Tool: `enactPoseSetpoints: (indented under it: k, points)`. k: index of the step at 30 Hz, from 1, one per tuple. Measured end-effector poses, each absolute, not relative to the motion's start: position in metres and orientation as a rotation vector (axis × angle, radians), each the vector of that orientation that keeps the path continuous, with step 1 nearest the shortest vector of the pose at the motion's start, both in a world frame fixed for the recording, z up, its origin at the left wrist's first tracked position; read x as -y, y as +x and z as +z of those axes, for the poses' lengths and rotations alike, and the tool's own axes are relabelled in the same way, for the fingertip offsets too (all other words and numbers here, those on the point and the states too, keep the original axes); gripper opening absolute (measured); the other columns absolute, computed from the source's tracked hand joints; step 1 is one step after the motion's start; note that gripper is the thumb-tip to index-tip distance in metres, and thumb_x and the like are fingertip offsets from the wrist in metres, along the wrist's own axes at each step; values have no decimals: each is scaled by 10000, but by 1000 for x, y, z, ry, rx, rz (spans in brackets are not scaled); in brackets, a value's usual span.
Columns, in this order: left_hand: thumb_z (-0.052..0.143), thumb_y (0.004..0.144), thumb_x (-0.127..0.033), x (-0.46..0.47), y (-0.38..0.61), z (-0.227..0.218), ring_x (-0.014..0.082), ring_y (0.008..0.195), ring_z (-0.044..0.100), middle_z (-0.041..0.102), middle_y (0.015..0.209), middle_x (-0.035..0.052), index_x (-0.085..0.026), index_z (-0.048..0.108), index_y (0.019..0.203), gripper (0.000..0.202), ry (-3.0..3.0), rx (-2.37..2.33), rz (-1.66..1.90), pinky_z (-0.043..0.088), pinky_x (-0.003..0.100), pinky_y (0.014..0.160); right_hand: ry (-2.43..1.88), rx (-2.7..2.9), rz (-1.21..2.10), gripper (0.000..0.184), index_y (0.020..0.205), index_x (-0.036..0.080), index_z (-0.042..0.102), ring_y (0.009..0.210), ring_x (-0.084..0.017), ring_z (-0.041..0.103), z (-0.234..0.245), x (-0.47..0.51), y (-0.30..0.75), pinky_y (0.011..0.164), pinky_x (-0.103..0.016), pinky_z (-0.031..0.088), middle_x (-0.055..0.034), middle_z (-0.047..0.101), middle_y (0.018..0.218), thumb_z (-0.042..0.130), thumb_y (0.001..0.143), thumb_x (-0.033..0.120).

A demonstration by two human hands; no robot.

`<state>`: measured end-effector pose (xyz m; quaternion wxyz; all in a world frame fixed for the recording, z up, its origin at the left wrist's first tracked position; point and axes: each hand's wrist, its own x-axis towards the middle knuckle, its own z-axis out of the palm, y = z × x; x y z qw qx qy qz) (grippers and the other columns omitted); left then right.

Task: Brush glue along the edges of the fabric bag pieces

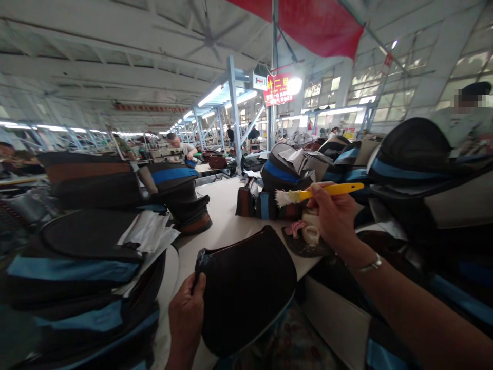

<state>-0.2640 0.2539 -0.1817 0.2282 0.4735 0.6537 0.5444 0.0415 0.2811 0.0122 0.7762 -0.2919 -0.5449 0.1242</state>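
My left hand [187,311] grips the left edge of a black fabric bag panel [246,288], thumb on the near face. The panel is tilted over the front of the white table [219,205], with a ragged patch at its upper left corner. Raised above the table, my right hand [334,216] is closed around the yellow handle of a brush [327,191]. Its pale, clumped bristles point left. Just below the right hand stands a whitish glue jar [311,234] on a dark, stained base, beside a crumpled pink scrap [295,229].
Stacks of black bag pieces with blue bands [73,277] rise at the left. More bag pieces [412,149] pile up at the right. Small black, brown and blue rolls [265,204] stand behind the panel. Other people work farther back and at far right.
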Motion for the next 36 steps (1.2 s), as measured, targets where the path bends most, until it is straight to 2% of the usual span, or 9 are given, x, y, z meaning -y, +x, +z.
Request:
enactPoseSetpoints:
  k: [5,7,9,11,14,19,27,31,36]
  points:
    - [535,833,-581,-281,-296,-214,285,1076,640,713,1142,61,-206,667,1162,516,1382,-1848,1502,464,347,949,-611,837,814,212,793,141,634,440,-56,452,-37,-280,80,380,-117,332,31,557,553,805,751,259]
    - [560,819,-576,-295,-302,-211,280,1065,642,719,1124,56,-193,671,1161,526,1443,-1756,1537,475,342,940,-576,652,1033,187,723,145,585,374,-46,371,-58,-289,96,403,-145,411,54,501,491,753,767,217]
    - [599,791,-572,-313,-306,-202,269,1052,642,723,1107,49,-174,677,1157,546,1510,-1595,1553,493,331,922,-569,555,1164,242,646,169,493,340,-45,302,-74,-303,111,551,-272,563,78,438,448,660,816,214]
    - [636,754,-569,-333,-310,-193,268,1045,641,727,1093,50,-155,691,1133,564,1560,-1479,1519,504,339,917,-565,512,1240,306,606,192,399,337,-50,282,-88,-320,121,723,-414,600,89,403,437,578,853,216]
    - [673,711,-538,-363,-310,-187,279,1051,639,725,1103,58,-148,715,1091,547,1585,-1438,1453,487,371,967,-537,461,1313,296,619,200,374,344,-57,297,-107,-345,118,783,-425,587,95,385,440,536,866,214]
    - [654,724,-518,-386,-303,-197,295,1121,616,711,1157,58,-145,707,1127,550,1516,-1464,1494,426,390,1059,-520,444,1364,178,722,199,458,331,-56,303,-138,-379,89,719,-402,579,126,383,447,608,818,202]
    - [687,720,-524,-350,-325,-219,285,1041,665,743,1056,55,-130,700,1139,574,1406,-1440,1561,543,357,910,-476,413,1395,280,654,196,367,332,-60,307,-162,-415,85,712,-450,567,130,400,434,603,800,154]
    - [637,772,-515,-350,-326,-212,269,993,683,748,1036,40,-171,704,1136,505,1384,-1531,1621,553,336,863,-363,461,1473,312,635,185,402,356,-50,301,-154,-403,77,833,-555,533,133,417,466,648,825,203]
    - [586,813,-484,-382,-302,-197,311,1079,636,723,1086,91,-200,701,1127,439,1355,-1694,1718,455,428,1008,-132,505,1536,219,671,211,541,397,-57,334,-138,-364,53,1021,-575,436,120,502,552,652,860,206]
